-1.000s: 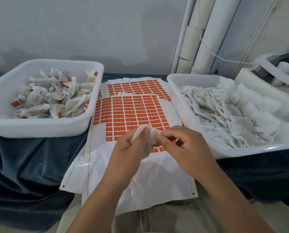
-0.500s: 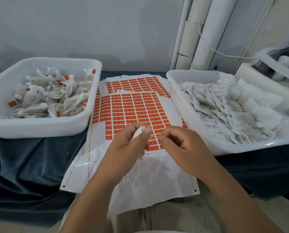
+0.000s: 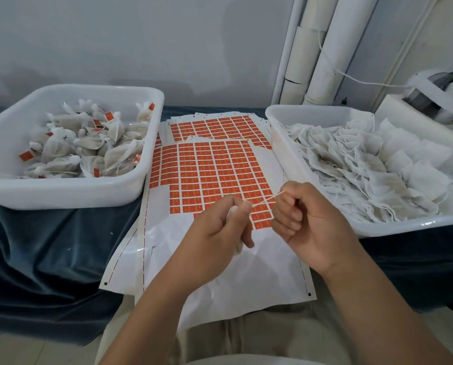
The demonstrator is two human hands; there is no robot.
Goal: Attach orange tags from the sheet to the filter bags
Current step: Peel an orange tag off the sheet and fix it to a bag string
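Fingers [image 3: 242,208] of the left hand [image 3: 217,230] are curled round a white filter bag [image 3: 231,212], pinching its neck. The right hand [image 3: 309,227] is closed to a fist, its fingers [image 3: 288,214] gripping the thin string [image 3: 265,200], which runs taut between the two hands just above the sheet [image 3: 209,175].

On the right stands the right tub [image 3: 404,227], heaped with untagged bags [image 3: 365,164]. The left tub [image 3: 62,193] holds a smaller pile of tied bags [image 3: 88,148], several showing orange tags [image 3: 109,116]. On the sheet between the tubs, the near rows are stripped to bare backing, and many rows of tags are left. A second sheet [image 3: 215,127] lies behind it.

I judge the job well under way but far from done: the untagged heap is the larger, and the bag in hand shows no tag yet.
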